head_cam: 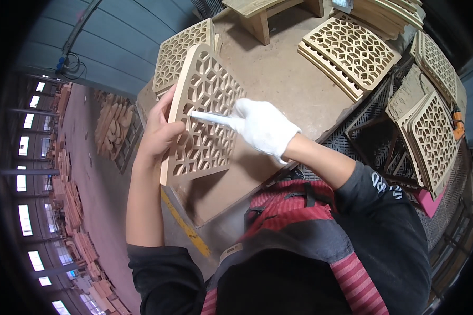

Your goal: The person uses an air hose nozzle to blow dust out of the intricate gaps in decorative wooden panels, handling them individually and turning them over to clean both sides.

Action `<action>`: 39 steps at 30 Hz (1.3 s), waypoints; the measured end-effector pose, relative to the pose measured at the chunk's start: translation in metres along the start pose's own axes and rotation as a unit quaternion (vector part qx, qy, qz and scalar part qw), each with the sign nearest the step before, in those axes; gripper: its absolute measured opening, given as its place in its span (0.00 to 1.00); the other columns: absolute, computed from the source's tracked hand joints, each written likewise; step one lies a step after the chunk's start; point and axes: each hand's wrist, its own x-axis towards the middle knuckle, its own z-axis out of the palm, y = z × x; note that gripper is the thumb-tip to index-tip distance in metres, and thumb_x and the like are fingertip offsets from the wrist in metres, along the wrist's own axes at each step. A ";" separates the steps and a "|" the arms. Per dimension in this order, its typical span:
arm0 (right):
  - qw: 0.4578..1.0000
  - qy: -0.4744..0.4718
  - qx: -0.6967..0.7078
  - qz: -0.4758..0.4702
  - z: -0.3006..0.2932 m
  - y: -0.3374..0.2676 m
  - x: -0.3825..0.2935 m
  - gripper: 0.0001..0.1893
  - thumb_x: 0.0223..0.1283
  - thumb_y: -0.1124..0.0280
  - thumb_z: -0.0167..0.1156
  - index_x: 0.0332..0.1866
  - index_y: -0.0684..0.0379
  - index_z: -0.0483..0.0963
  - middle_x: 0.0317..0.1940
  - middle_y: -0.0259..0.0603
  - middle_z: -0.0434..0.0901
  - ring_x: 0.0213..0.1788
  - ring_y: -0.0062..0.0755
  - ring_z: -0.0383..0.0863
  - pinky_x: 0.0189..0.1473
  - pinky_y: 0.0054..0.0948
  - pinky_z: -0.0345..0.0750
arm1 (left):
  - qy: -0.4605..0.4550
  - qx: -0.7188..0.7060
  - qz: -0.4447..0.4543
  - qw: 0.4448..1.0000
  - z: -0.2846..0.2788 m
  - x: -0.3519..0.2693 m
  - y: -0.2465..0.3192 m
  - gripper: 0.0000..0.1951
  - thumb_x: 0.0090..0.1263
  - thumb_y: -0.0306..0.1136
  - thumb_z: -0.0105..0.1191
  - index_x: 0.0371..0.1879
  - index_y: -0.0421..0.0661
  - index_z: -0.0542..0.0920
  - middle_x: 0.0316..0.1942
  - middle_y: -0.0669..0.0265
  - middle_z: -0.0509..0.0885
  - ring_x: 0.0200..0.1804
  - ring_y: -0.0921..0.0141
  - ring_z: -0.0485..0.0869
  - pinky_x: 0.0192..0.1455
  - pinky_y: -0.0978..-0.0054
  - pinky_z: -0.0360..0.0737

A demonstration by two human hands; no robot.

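A pale wooden lattice panel (213, 90) with rounded corners and geometric cut-outs stands tilted on edge above the worktable (272, 75). My bare left hand (161, 126) grips its left edge, thumb on the lattice face and fingers behind. In a white glove, my right hand (260, 124) holds a slim, light-coloured bar-like tool (211, 117). The tool's tip lies at the lattice near my left thumb; whether it enters a cut-out I cannot tell. My right fingers are partly hidden by the glove's bulk.
Another lattice panel stack (183, 53) sits behind the held panel. More stacked panels (351, 51) lie at the table's far right. Beyond the right edge, panels (433, 141) lean near an orange power tool (458, 124). A wooden bench (256, 19) stands at the back.
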 end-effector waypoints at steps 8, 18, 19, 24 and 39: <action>0.970 0.080 -0.208 -0.092 -0.008 -0.019 0.023 0.14 0.72 0.59 0.55 0.40 0.61 0.76 0.30 0.56 0.84 0.37 0.60 0.86 0.41 0.51 0.81 | 0.030 0.294 0.003 0.955 0.012 -0.019 0.010 0.38 0.66 0.21 0.51 0.80 0.47 0.60 0.65 0.47 0.79 0.64 0.60 0.81 0.67 0.64 0.75; 0.937 0.067 -0.262 -0.221 0.015 -0.023 0.027 0.13 0.66 0.67 0.56 0.54 0.50 0.79 0.34 0.47 0.85 0.38 0.48 0.87 0.40 0.45 0.83 | 0.106 0.447 -0.061 0.886 0.036 -0.023 0.011 0.40 0.72 0.26 0.57 0.81 0.59 0.54 0.54 0.40 0.84 0.56 0.39 0.81 0.58 0.48 0.77; 0.936 0.062 -0.263 -0.225 0.012 -0.022 0.027 0.13 0.66 0.67 0.56 0.54 0.50 0.79 0.34 0.47 0.85 0.38 0.48 0.87 0.40 0.45 0.83 | 0.111 0.445 -0.063 0.887 0.034 -0.024 0.009 0.40 0.72 0.26 0.57 0.81 0.59 0.54 0.54 0.40 0.84 0.56 0.39 0.81 0.58 0.48 0.77; 0.910 0.068 -0.322 -0.252 0.013 -0.023 0.033 0.11 0.65 0.69 0.56 0.51 0.51 0.78 0.33 0.45 0.85 0.35 0.48 0.88 0.37 0.44 0.84 | 0.106 0.451 -0.049 0.885 0.038 -0.022 0.007 0.41 0.70 0.24 0.58 0.81 0.59 0.55 0.48 0.39 0.85 0.52 0.39 0.83 0.54 0.47 0.77; 0.863 0.082 -0.360 -0.344 0.023 -0.032 0.047 0.08 0.67 0.69 0.55 0.44 0.61 0.76 0.28 0.46 0.84 0.29 0.47 0.87 0.33 0.40 0.83 | 0.122 0.449 0.004 0.885 0.027 -0.013 -0.002 0.42 0.66 0.21 0.56 0.81 0.56 0.57 0.37 0.37 0.85 0.44 0.39 0.84 0.51 0.45 0.78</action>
